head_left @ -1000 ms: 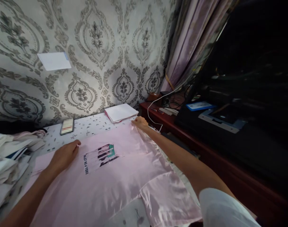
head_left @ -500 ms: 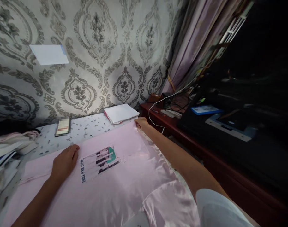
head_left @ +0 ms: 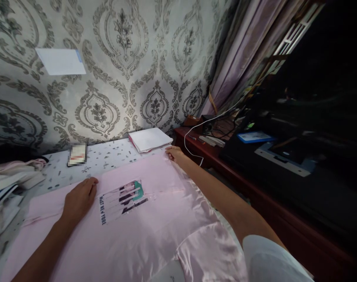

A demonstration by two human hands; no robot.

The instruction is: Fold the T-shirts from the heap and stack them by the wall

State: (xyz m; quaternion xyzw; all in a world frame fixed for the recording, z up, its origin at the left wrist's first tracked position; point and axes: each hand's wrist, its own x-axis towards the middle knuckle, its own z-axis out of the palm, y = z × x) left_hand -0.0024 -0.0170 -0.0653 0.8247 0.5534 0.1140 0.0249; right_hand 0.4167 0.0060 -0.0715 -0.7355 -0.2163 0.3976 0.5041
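Observation:
A pink satiny shirt [head_left: 155, 219] lies spread over the patterned sheet, with a picture print and the words "MOST NEW YORK" on it. Palm down on the shirt, left of the print, rests my left hand [head_left: 80, 197]; its fingers lie near the far edge of the cloth and look slightly bent. My right hand [head_left: 175, 153] pinches the shirt's far right corner, with the forearm stretched along its right side. A fold or seam crosses the cloth under the print. The near end of the shirt runs out of view.
Beyond the shirt, a folded white cloth [head_left: 150, 140] and a blurred-out phone-like object [head_left: 77, 154] lie on the patterned sheet [head_left: 110, 156]. Piled clothes [head_left: 8, 192] sit at left. On the right stands a dark red desk [head_left: 193, 139] with a white cable [head_left: 186, 145] and a large black screen.
My right hand's fingers have shifted slightly at the corner and show more clearly. My left hand stays nearly in place. The view has moved slightly.

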